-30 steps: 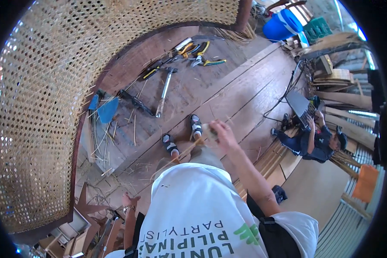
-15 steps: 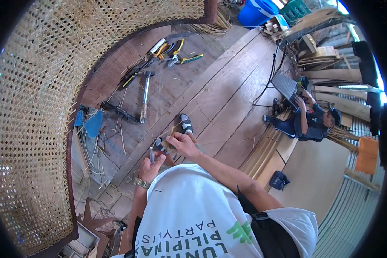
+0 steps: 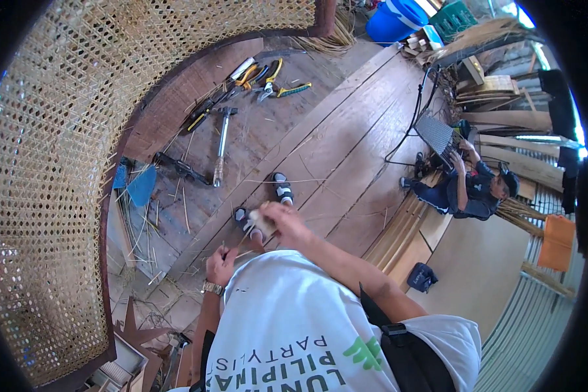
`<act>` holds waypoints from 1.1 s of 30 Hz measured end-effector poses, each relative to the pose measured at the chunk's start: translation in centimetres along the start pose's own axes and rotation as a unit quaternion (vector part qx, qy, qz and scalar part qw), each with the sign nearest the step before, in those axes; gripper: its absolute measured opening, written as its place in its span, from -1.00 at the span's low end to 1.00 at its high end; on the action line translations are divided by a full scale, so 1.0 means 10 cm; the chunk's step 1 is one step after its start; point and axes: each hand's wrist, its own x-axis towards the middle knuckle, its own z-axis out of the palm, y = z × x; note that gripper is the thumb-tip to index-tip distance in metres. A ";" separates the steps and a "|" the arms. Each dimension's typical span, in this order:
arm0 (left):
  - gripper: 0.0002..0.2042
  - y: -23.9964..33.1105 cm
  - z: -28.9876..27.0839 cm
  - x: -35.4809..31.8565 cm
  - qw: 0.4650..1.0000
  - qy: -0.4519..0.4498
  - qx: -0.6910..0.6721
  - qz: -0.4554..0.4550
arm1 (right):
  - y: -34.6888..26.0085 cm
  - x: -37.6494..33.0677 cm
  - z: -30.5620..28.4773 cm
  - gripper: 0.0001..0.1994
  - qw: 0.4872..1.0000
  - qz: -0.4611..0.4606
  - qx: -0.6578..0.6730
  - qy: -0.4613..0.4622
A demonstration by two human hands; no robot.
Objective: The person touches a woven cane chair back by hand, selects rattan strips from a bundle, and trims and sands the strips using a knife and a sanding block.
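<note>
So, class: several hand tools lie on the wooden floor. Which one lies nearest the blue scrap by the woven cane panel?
The dark, long-handled tool, lying just right of the blue scrap. The hammer lies further right, and the yellow-handled pliers sit far up the boards.

A small dark blue pouch-like package [image 3: 422, 277] with a pale label lies on the floor, well to the right of the right hand [image 3: 282, 222] and lower in the picture. No signs or screens can be made out anywhere else around the hands.
</note>
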 end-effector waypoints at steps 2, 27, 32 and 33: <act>-0.54 -0.93 -0.09 -0.35 0.996 -0.034 0.026 -0.078 | -0.51 -0.01 -0.10 -0.70 0.994 -0.033 0.076 0.066; -0.49 -0.06 -0.98 -0.22 0.983 0.023 -0.135 -0.118 | 1.09 0.85 1.34 -0.78 0.967 -0.048 -0.233 -0.094; -0.54 -1.75 -0.58 -0.94 0.954 0.056 -0.253 -0.151 | 0.44 0.91 1.69 -0.85 0.988 0.020 -0.149 -0.023; -0.64 -2.38 -0.39 -1.34 0.961 0.113 -0.224 -0.117 | 0.27 1.06 1.76 -0.86 0.992 -0.002 -0.124 -0.019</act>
